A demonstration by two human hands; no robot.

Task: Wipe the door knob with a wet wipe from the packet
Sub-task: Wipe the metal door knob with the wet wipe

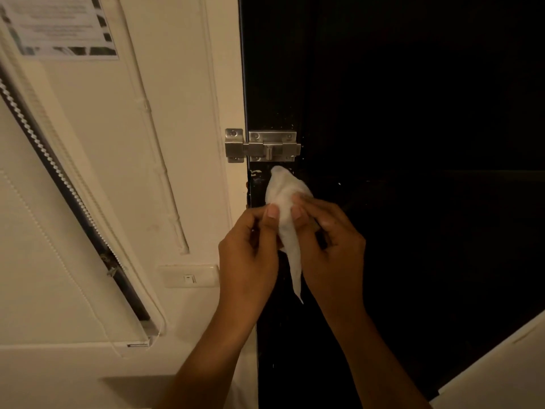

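A white wet wipe (284, 196) is held up against the black door (413, 113), just below a steel slide bolt (265, 146). My left hand (250, 249) pinches the wipe's left side between thumb and fingers. My right hand (330, 240) pinches its right side. A loose tail of the wipe hangs down between my wrists. The door knob is hidden behind the wipe and my hands. The packet is out of view.
A cream wall (182, 98) and door frame stand left of the door. A light switch plate (190, 276) sits on the wall near my left hand. A roller blind (44, 231) with a bead chain covers the far left. A paper notice (62, 25) hangs top left.
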